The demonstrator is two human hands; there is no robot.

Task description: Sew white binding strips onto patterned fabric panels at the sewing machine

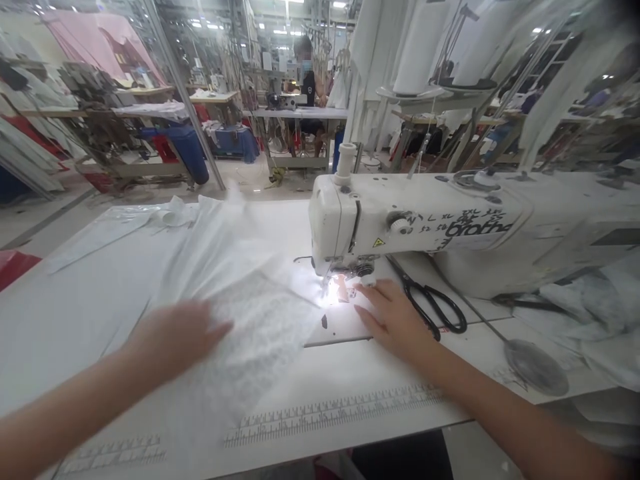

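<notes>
A thin white fabric piece (260,327) lies over the table's left half, its right edge close to the lit needle area of a white sewing machine (380,213). My left hand (173,333) is over the fabric's left part; motion smears its fingers, and whether they grip the cloth is unclear. Just right of the presser foot, my right hand (395,320) rests with thumb and fingers apart, nothing visible between them. Its fingertips are near the needle plate, beside the machine's head. Black-handled scissors (445,307) lie behind and to the right of this hand.
Ruler markings (330,417) run along the near edge of the white table (125,260). A grey oval disc (535,367) on a thin rod lies at right, near bunched pale fabric (590,307). Thread cones (423,47) stand above the machine. Another person (307,80) sits at a far machine.
</notes>
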